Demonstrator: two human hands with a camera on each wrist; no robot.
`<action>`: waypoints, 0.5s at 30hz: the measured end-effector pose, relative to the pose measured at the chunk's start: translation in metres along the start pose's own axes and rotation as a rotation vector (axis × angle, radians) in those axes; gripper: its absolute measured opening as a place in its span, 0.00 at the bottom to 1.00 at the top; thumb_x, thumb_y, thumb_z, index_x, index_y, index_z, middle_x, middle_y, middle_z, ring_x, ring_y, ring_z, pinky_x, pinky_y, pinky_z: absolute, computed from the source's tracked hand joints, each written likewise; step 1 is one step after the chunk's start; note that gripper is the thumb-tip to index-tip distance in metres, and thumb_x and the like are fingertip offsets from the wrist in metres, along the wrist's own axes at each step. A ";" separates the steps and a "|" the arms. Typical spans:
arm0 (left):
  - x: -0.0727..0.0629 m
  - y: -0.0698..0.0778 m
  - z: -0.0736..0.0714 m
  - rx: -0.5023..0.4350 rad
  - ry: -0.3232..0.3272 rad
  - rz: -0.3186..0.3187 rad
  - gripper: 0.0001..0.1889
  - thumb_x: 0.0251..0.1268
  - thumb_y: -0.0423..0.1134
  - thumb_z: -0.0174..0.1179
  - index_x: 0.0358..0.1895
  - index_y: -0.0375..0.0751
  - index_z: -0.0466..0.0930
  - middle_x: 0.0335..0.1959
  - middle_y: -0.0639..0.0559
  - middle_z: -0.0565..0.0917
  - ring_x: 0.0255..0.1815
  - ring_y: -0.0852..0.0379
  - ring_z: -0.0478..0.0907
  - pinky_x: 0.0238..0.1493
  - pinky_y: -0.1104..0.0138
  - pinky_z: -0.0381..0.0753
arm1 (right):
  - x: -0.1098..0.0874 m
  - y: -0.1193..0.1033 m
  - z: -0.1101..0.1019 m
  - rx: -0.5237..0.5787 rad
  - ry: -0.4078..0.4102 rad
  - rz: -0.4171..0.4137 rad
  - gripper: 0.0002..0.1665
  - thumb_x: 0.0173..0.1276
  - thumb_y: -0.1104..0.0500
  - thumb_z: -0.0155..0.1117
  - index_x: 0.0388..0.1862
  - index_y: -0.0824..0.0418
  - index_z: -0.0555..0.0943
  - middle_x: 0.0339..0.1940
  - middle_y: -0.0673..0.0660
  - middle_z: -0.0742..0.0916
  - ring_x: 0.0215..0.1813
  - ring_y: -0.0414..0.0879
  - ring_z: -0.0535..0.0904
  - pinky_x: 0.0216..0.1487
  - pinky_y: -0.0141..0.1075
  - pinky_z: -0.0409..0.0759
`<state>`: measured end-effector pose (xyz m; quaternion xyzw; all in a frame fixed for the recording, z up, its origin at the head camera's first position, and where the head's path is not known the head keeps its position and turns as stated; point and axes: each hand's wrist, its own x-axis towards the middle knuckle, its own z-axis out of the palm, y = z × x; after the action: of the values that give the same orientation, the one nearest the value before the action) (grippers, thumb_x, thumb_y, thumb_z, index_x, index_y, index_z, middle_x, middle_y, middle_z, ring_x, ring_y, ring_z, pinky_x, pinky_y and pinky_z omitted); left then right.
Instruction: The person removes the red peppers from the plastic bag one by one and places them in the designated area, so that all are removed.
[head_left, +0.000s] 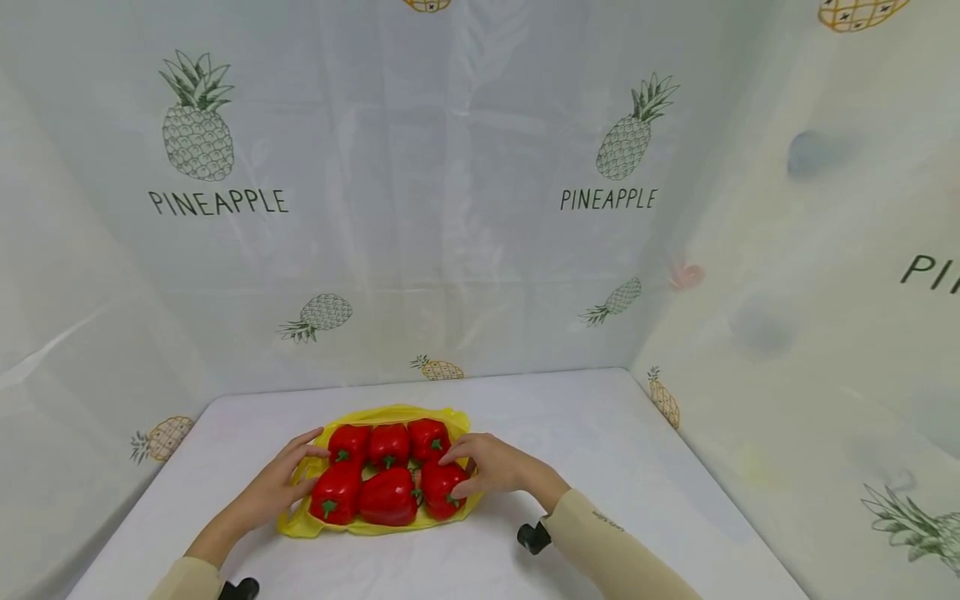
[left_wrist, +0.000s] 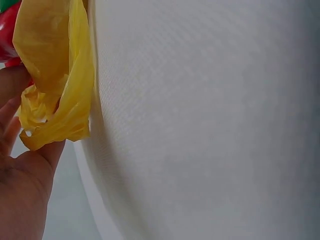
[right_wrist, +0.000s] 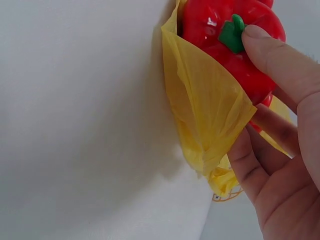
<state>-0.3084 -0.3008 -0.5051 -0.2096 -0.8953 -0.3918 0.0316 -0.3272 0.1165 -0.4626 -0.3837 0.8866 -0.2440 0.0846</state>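
Several glossy red bell peppers with green stems lie in two rows on a yellow plastic bag [head_left: 303,523]. My right hand [head_left: 491,468] grips the front right bell pepper [head_left: 438,486]; its thumb lies by the green stem [right_wrist: 232,35] and the other fingers reach round the far side. At the left end, my left hand [head_left: 272,487] is spread beside the front left bell pepper [head_left: 341,483] and the back left bell pepper [head_left: 348,442]. The bag's crumpled edge [left_wrist: 75,110] touches the left hand near the thumb.
Under the bag is a white table [head_left: 600,467]. A pale curtain [head_left: 435,208] printed with pineapples hangs behind it and along both sides. Each wrist carries a small black device, such as the right wrist camera [head_left: 534,538].
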 end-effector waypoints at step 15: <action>-0.001 0.003 -0.001 -0.004 -0.007 -0.019 0.17 0.72 0.32 0.68 0.61 0.46 0.80 0.83 0.35 0.60 0.82 0.24 0.53 0.73 0.29 0.59 | -0.004 -0.006 0.000 -0.027 -0.005 -0.005 0.26 0.70 0.56 0.78 0.65 0.51 0.85 0.62 0.43 0.87 0.50 0.37 0.81 0.53 0.28 0.85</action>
<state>-0.3063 -0.2996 -0.5026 -0.2024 -0.8965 -0.3934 0.0245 -0.3205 0.1161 -0.4598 -0.3875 0.8888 -0.2310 0.0810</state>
